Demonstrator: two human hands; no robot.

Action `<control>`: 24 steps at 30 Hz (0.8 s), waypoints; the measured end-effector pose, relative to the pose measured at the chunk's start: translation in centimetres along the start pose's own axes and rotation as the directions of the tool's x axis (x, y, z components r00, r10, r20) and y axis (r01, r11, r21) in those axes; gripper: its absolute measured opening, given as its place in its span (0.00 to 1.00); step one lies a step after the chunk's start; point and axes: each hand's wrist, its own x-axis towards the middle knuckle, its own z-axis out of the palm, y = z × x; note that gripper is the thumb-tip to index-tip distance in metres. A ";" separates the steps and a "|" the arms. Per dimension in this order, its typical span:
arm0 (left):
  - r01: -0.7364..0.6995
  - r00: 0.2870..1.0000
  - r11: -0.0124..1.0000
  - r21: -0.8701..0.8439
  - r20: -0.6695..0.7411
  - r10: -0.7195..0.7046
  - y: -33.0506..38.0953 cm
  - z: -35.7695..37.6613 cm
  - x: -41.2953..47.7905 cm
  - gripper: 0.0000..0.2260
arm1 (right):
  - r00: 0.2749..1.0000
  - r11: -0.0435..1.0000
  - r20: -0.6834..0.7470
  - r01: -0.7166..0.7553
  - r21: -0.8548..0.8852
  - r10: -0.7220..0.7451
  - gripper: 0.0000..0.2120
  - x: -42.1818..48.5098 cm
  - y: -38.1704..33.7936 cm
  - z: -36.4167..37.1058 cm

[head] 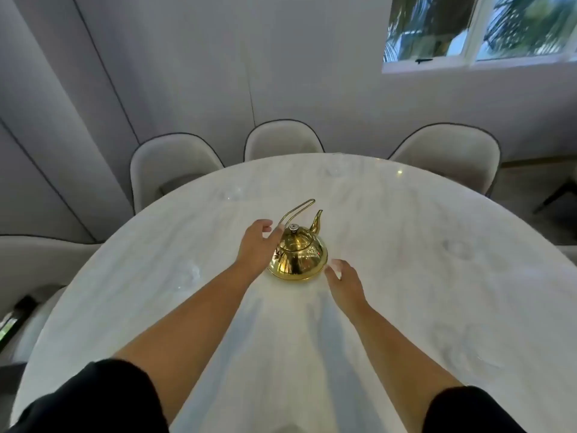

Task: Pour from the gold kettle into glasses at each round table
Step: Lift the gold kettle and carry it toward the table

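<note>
The gold kettle (299,254) stands upright in the middle of the round white marble table (406,276), spout pointing away from me, its thin wire handle tipped back to the left. My left hand (257,245) is at the kettle's left side, fingers apart, touching or almost touching its body. My right hand (345,281) hovers just off the kettle's near right edge, fingers spread, holding nothing. Clear glasses are faint against the marble: one at the left (189,275), one at the far side (335,168), one at the right (457,248).
Pale upholstered chairs ring the far edge of the table: left (170,170), middle (282,140), right (449,154). Another chair (34,260) stands at the near left. A window (480,29) is in the wall at the upper right.
</note>
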 end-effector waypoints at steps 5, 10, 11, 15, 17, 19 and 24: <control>0.097 0.995 0.993 -0.064 -0.018 -0.098 -2.1 2.8 6.7 0.25 | 0.981 0.976 -0.033 -0.184 0.119 0.189 0.30 7.1 0.0 2.8; 0.097 0.995 0.990 -0.101 0.014 -0.096 -3.7 4.5 10.9 0.22 | 0.945 0.924 0.000 -0.320 0.210 0.327 0.34 12.4 0.2 5.6; 0.105 0.993 0.982 -0.156 0.061 -0.096 -3.9 4.7 11.4 0.20 | 0.941 0.917 0.013 -0.333 0.220 0.339 0.34 13.1 0.5 6.1; 0.136 0.973 0.969 -0.209 0.214 -0.090 -4.5 4.7 12.3 0.20 | 0.937 0.899 0.007 -0.338 0.280 0.350 0.35 14.6 1.7 7.3; 0.206 0.958 0.948 -0.243 0.250 -0.144 -4.2 4.8 12.3 0.21 | 0.942 0.903 -0.013 -0.316 0.290 0.334 0.34 14.7 2.1 7.5; 0.269 0.949 0.922 -0.279 0.242 -0.204 -3.9 5.0 12.0 0.21 | 0.945 0.902 -0.017 -0.306 0.303 0.326 0.34 14.6 2.3 7.6; 0.270 0.963 0.892 -0.363 0.128 -0.239 -3.8 5.4 9.9 0.22 | 0.939 0.888 -0.014 -0.319 0.331 0.343 0.37 13.0 2.2 7.9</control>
